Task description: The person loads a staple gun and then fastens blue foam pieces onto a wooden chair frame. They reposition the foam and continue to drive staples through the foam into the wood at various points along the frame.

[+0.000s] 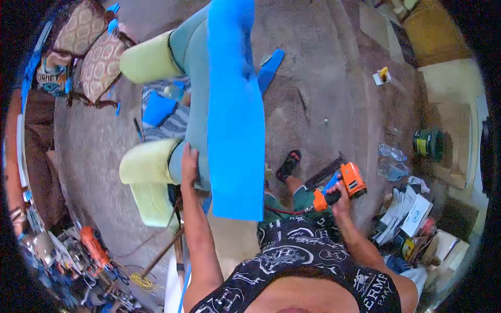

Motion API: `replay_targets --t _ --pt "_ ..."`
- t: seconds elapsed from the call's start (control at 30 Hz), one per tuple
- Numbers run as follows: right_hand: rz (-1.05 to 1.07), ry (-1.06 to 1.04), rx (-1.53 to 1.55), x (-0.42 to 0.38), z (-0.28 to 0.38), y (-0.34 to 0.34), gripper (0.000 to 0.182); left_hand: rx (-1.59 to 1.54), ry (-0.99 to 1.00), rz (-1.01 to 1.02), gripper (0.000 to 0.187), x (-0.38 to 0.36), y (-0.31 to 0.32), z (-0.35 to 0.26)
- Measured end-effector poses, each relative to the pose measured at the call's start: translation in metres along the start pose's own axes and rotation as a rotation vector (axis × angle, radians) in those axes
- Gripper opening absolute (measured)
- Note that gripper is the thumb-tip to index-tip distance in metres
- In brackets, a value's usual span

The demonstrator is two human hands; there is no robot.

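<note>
A chair-like piece padded with grey-green foam (197, 104) stands before me, with pale yellow foam (151, 58) on its arms. A long bright blue sheet (236, 130) lies lengthwise along its near side, its lower end hanging loose toward my lap. My left hand (190, 163) rests against the grey-green foam beside the sheet's left edge, fingers stretched out. Off to the right, my right hand (339, 198) is wrapped round the black handle of an orange staple gun (353, 180). A red hose (284, 211) runs from it across my lap. The gun is apart from the sheet.
Patterned cushioned chairs (102, 65) stand at far left. Blue scraps (159, 108) lie on a striped cloth and on the floor. Clear plastic bottles (391, 164), a green container (429, 144) and stacked papers (412, 211) line the right. Tools, including an orange one (94, 244), crowd the lower left.
</note>
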State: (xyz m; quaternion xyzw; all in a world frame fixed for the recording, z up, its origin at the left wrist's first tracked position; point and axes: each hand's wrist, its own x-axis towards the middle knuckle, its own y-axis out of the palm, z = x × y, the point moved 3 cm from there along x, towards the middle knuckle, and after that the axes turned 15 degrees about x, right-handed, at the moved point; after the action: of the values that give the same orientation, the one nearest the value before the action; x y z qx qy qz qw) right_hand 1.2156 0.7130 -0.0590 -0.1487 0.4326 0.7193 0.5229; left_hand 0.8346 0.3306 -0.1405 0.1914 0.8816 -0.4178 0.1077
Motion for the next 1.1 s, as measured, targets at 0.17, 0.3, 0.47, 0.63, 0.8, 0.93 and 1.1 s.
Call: replay_targets --t 0.17,0.3,0.47,0.63,0.8,0.93,1.1 --pt "0.136 0.048 -0.411 -0.011 -0.010 0.064 0.019 0.314 0.112 -0.128 0.087 -0.032 -0.016 -0.075" --pt "0.371 -0.012 -0.827 -0.002 -0.023 0.083 0.016 0.456 0.096 -0.132 0.103 -0.026 -0.025 -0.108" --pt "0.488 0.183 -1.034 0.036 -0.062 0.032 0.067 0.650 0.147 -0.177 0.106 -0.015 -0.027 -0.124" --pt "0.590 0.592 -0.132 0.039 -0.109 0.047 0.052 0.808 0.144 -0.212 0.098 0.026 -0.073 -0.072" --pt "0.987 0.079 -0.722 0.039 -0.098 0.088 0.053 0.425 0.061 -0.115 0.080 0.046 -0.144 -0.040" --pt "0.915 0.156 -0.745 0.053 -0.131 0.053 0.053 0.373 -0.045 -0.045 0.084 0.037 -0.151 -0.057" --pt "0.856 0.246 -0.642 0.054 -0.152 0.038 0.047 0.441 0.063 -0.064 0.094 0.029 -0.157 -0.088"
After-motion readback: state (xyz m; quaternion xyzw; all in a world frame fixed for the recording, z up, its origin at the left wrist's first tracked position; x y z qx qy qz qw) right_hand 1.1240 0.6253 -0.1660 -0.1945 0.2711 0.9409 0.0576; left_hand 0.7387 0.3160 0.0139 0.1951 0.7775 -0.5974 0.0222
